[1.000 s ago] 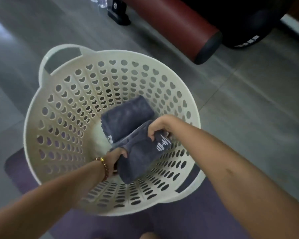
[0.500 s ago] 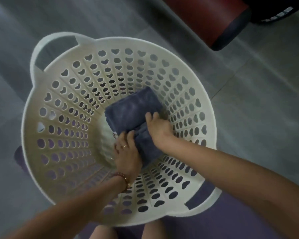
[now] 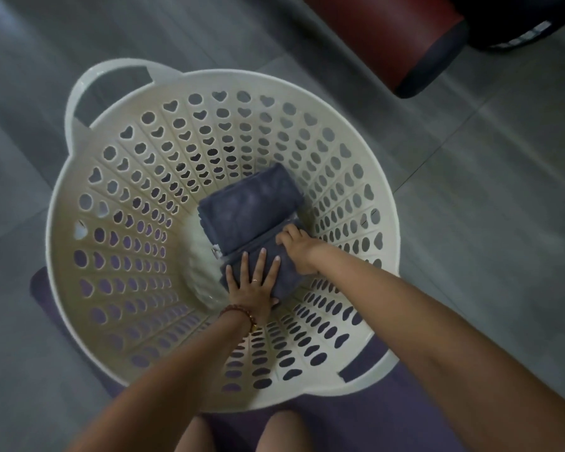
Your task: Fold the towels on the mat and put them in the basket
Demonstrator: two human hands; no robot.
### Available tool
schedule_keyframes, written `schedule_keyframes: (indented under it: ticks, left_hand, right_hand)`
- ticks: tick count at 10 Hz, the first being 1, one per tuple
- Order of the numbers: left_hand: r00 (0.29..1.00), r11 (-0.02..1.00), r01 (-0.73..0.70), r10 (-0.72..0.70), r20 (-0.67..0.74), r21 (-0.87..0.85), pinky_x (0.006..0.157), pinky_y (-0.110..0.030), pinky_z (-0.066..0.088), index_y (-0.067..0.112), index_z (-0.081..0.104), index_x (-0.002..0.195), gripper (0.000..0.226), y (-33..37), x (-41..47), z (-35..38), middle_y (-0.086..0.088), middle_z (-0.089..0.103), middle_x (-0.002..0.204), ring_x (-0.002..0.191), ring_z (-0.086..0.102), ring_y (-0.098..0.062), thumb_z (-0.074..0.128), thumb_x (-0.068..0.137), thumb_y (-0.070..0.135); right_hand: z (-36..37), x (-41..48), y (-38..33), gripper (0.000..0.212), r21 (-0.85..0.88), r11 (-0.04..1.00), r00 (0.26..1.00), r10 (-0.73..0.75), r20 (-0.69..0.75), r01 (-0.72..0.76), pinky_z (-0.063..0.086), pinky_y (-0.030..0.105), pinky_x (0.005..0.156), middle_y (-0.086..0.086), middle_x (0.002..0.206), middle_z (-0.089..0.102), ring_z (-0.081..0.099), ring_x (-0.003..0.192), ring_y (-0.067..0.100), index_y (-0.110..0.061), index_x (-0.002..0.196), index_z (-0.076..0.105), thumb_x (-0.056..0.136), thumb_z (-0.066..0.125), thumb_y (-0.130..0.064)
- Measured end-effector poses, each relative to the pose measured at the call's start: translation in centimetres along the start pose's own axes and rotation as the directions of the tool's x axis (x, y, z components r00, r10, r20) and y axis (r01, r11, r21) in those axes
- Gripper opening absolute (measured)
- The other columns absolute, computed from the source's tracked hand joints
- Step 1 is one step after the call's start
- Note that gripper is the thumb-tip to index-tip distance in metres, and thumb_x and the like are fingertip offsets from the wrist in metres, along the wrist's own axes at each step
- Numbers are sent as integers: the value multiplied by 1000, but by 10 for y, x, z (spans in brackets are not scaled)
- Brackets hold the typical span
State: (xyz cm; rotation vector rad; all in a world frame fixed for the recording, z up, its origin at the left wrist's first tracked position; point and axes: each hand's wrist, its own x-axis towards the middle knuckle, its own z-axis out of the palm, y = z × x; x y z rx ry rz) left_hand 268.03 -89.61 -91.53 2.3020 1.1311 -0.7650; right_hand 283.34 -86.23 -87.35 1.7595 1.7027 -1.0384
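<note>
A cream plastic basket (image 3: 118, 197) with heart-shaped holes fills the view. At its bottom lie two folded dark grey towels side by side: the far towel (image 3: 252, 203) and the near towel (image 3: 284, 272). My left hand (image 3: 252, 282) lies flat on the near towel with fingers spread, pressing it down. My right hand (image 3: 296, 247) rests on the same towel's far right edge, with its fingers bent over the seam between the two towels. Part of the near towel is hidden under both hands.
The basket stands partly on a purple mat (image 3: 366, 425) and partly on grey floor tiles (image 3: 486, 207). A dark red padded roll (image 3: 388, 37) with a black end lies at the top right. My knees (image 3: 274, 435) show at the bottom edge.
The near towel has gone from being held up by both hands to lying on the basket bottom beside the other one. My left hand has flattened on it.
</note>
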Motion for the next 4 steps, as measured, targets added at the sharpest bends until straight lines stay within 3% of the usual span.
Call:
schedule_keyframes:
  ticks: [2, 3, 4]
  left_hand:
    - [993, 998, 33, -40, 115, 62, 110, -62, -10, 29, -28, 144, 85, 1, 5, -19, -1, -35, 151, 139, -28, -36, 37, 95, 52]
    - [986, 989, -30, 5, 169, 146, 113, -58, 0, 29, -12, 150, 81, -2, -9, -36, -1, -20, 157, 144, -12, -38, 41, 93, 53]
    - [988, 976, -144, 152, -40, 161, 109, -42, 28, 22, 42, 139, 44, 2, -37, -85, -3, 37, 149, 134, 35, -31, 37, 98, 38]
  right_hand:
    - [-22, -10, -15, 63, -127, 991, 999, 48, 14, -46, 27, 38, 111, 12, 150, 10, 22, 138, 31, -10, 145, 19, 91, 52, -8]
    - [-51, -47, -29, 46, -1, 1000, 1000, 10, 16, -10, 35, 31, 98, 13, 142, 39, 40, 129, 29, -8, 138, 41, 94, 52, -16]
    - [-72, -107, -26, 23, 135, 980, 929, -92, -358, 149, 40, 27, 83, 4, 115, 60, 56, 107, 23, -13, 113, 59, 93, 49, -13]
